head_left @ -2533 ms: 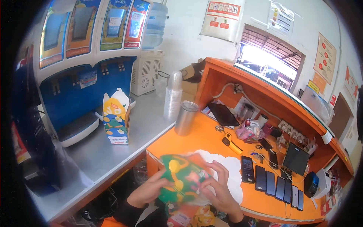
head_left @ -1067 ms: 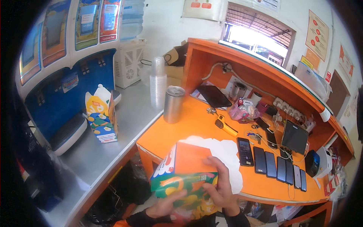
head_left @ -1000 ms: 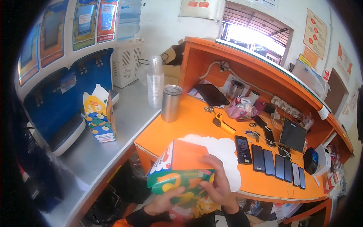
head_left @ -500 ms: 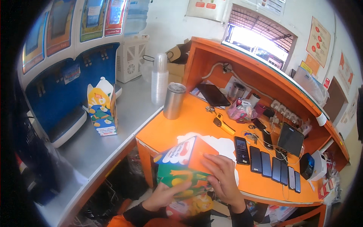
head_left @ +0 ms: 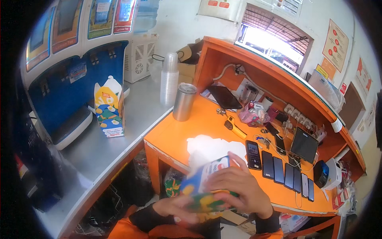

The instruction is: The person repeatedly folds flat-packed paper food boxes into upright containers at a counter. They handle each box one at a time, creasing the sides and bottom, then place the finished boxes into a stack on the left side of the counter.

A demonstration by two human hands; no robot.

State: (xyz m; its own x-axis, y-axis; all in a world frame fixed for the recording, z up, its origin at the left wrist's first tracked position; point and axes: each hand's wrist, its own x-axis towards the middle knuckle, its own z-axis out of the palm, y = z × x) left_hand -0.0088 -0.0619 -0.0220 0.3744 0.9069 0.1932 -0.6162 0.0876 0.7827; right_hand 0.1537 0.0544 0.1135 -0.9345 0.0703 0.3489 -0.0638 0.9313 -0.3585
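Low over the near edge of the orange desk, I hold a colourful printed cardboard box [head_left: 207, 175] tilted between both hands. My left hand [head_left: 177, 210] is closed on its lower left end, blurred by motion. My right hand [head_left: 240, 185] lies over its top and right side, fingers bent around it. Part of the box is hidden behind my fingers and smeared. Behind it, white flat sheets of card [head_left: 213, 147] lie on the desk. A similar box [head_left: 109, 109] stands upright on the metal counter at the left, its top flaps raised.
A steel tumbler [head_left: 184, 101] and stacked clear cups [head_left: 170, 81] stand near where counter and desk meet. A yellow handheld device [head_left: 234, 127], keys, a row of phones [head_left: 278, 169] and a tablet [head_left: 304, 142] lie on the desk's right. A drink dispenser [head_left: 75, 79] fills the left.
The box has turned in my hands and come lower, showing its blue and white side. My right hand has shifted over its top. More of the white card behind shows.
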